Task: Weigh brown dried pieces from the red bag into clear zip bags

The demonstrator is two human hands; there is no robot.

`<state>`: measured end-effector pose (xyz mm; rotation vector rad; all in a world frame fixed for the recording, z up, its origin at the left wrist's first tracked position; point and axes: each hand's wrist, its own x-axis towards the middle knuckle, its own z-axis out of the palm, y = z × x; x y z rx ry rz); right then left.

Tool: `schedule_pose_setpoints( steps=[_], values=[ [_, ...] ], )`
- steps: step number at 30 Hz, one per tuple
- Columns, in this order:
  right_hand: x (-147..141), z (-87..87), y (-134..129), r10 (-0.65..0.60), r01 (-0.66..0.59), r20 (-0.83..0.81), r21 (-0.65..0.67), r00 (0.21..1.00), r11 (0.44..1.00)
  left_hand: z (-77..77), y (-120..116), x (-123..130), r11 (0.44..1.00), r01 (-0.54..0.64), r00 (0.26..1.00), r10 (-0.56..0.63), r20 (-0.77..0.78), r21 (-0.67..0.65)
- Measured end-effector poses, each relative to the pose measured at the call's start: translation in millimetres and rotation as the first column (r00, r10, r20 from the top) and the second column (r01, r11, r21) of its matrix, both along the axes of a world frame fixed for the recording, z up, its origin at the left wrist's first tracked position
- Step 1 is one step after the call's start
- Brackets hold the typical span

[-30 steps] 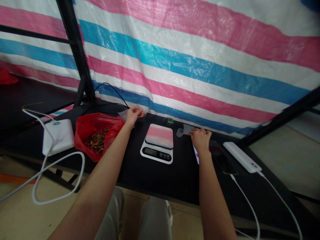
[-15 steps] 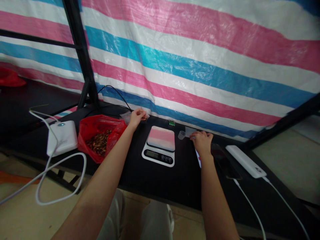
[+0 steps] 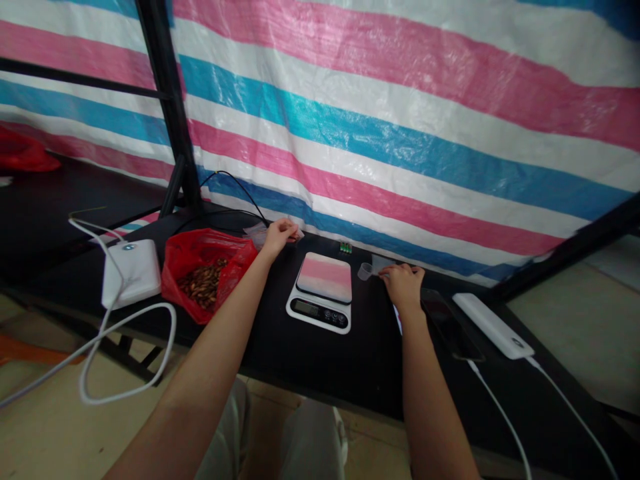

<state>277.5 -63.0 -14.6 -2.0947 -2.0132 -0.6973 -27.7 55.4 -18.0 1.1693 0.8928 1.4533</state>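
My left hand [image 3: 281,236] is closed, its fingers pinched on thin clear plastic bags [image 3: 257,233] at the table's back edge. My right hand [image 3: 404,281] rests by a clear plastic piece [image 3: 383,263], fingers bent over its near edge; whether it grips anything is hidden. Just left of that hand lies a small clear cup [image 3: 365,271]. Between the hands stands a white kitchen scale [image 3: 324,280] with nothing on its pink and white plate. An open red bag [image 3: 173,267] of brown elongated pieces [image 3: 204,283] sits left of my left forearm.
Small green batteries [image 3: 345,247] lie behind the scale. A dark phone [image 3: 453,327] and a white power bank [image 3: 493,325] with cables are on the right. A white box [image 3: 133,272] with a looped cable stands left. Striped sheeting [image 3: 350,120] hangs behind the black table [image 3: 320,363].
The camera view has shifted slightly, so the bag and white box appear a little farther right. Both hands stay at nearly the same places.
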Motion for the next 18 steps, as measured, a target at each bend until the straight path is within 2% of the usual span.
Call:
schedule_pose_setpoints(
  steps=[9, 18],
  values=[
    [-3.1, 3.0, -0.5, -0.010, 0.010, 0.028, -0.013, 1.000, 1.000, 1.0, -1.8, -0.6, 0.999, 0.036, 0.997, -0.034, -0.066, 0.020],
    [-0.5, 0.3, -0.4, -0.079, 0.079, 0.043, 0.002, 0.996, 0.997, 4.3, -4.3, 0.1, 0.999, 0.042, 0.995, -0.041, -0.095, 0.011]
  ],
)
